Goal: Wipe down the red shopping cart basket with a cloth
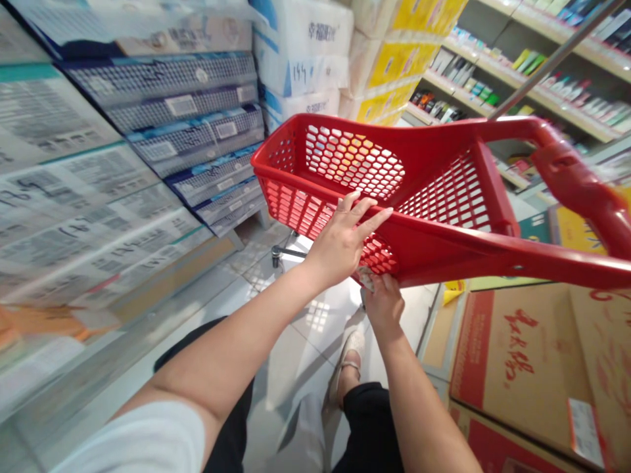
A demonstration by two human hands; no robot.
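Observation:
A red plastic shopping cart (444, 243) with perforated basket walls stands across in front of me; its basket looks bare inside. My left hand (340, 240) lies over the near rim, its fingers stretched out and spread. Below it, my right hand (387, 302) is closed at the lower side of the basket. Between its fingers pokes a small crumpled whitish piece (365, 277), perhaps cloth or tissue, touching or close to the red wall. The right fingertips are partly hidden.
Stacked packs (197, 118) line the left, with white and yellow bundles (389, 72) behind the cart. Cardboard boxes (517, 355) stand at right. Store shelves (493, 72) hold small goods at the back. A cart caster (275, 256) and my shoe (351, 348) are on the tiled floor.

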